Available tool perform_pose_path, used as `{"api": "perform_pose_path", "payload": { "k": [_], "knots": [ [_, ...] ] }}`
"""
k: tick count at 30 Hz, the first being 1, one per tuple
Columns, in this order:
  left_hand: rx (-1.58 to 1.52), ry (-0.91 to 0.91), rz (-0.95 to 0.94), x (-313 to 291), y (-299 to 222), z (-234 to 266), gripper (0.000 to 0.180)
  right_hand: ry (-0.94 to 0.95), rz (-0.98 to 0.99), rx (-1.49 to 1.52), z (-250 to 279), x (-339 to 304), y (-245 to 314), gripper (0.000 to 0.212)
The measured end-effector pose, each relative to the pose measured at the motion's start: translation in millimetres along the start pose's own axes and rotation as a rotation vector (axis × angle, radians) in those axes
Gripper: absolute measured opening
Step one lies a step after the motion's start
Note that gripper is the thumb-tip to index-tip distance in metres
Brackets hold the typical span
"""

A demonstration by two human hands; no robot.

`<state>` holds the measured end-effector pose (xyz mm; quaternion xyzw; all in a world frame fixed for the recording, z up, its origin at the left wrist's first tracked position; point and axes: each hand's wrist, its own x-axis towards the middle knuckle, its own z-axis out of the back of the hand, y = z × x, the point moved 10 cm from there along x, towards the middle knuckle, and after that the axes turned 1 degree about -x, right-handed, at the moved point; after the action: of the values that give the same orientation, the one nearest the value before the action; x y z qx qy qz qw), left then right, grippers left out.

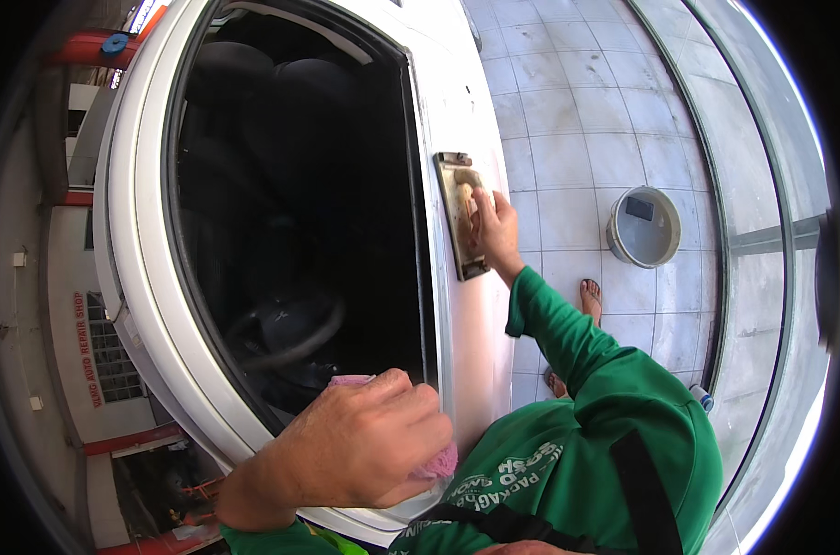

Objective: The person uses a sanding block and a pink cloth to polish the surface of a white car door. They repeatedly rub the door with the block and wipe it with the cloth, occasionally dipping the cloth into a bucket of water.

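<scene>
My right hand [496,229] is closed round the grip of a long, narrow hand sanding block [460,252] with metal clamps at both ends. The block lies flat along the outer panel of a white car door [480,356], just below the window edge. Nearer to me, my left hand [369,439] is bunched round a pink cloth [438,464], which pokes out on both sides of the fist. That fist hovers in front of the near end of the window opening; whether it touches the door is hidden.
A whitish bucket [614,239] holding water and a dark rectangular piece stands on the tiled floor [568,166] to the right. Through the door's dark window opening, a steering wheel [290,328] shows. A blue-and-white can [702,398] lies by the right-hand wall.
</scene>
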<state>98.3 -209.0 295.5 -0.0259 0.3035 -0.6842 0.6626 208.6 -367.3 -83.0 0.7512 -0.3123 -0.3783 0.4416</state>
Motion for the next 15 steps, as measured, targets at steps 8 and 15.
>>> {"api": "perform_pose_path", "payload": {
  "k": [8, 15],
  "knots": [
    [0.033, 0.007, 0.074, 1.9, 12.1, -1.3, 0.025, 0.139, -0.126, 0.279, -29.5, 59.3, 17.2, 0.037],
    [-0.003, 0.036, 0.054, 3.5, 11.9, -4.7, 0.027, -0.02, 0.01, -0.049, 1.7, 23.2, -2.0, 0.041]
  ]
}}
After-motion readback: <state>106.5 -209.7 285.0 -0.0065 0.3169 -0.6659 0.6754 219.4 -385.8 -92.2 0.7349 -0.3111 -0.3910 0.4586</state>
